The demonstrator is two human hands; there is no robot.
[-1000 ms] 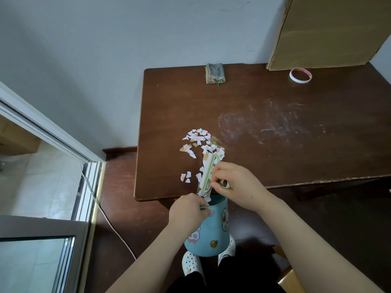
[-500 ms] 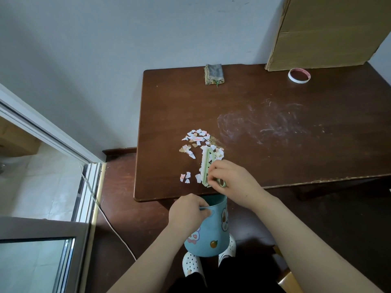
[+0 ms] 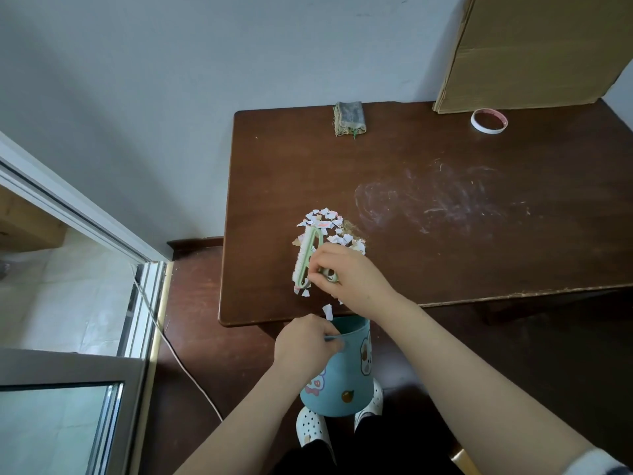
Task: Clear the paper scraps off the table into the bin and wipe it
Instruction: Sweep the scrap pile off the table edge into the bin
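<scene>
A heap of small white and pink paper scraps (image 3: 325, 223) lies on the dark brown table (image 3: 445, 200) near its front left. My right hand (image 3: 346, 274) grips the handle of a pale green brush (image 3: 306, 258), whose head lies among the scraps. One scrap (image 3: 327, 310) is at the table's front edge above the bin. My left hand (image 3: 306, 342) holds the rim of a blue bin (image 3: 342, 382) just below that edge.
A folded grey cloth (image 3: 349, 118) lies at the table's back edge. A roll of tape (image 3: 488, 121) and a cardboard box (image 3: 534, 49) stand at the back right. White smears (image 3: 428, 204) mark the table's middle. A cable (image 3: 178, 351) runs over the floor at left.
My right hand has moved the brush away from the front edge, further back and left into the scrap heap. A scrap now sits at the edge over the bin. My left hand stays put.
</scene>
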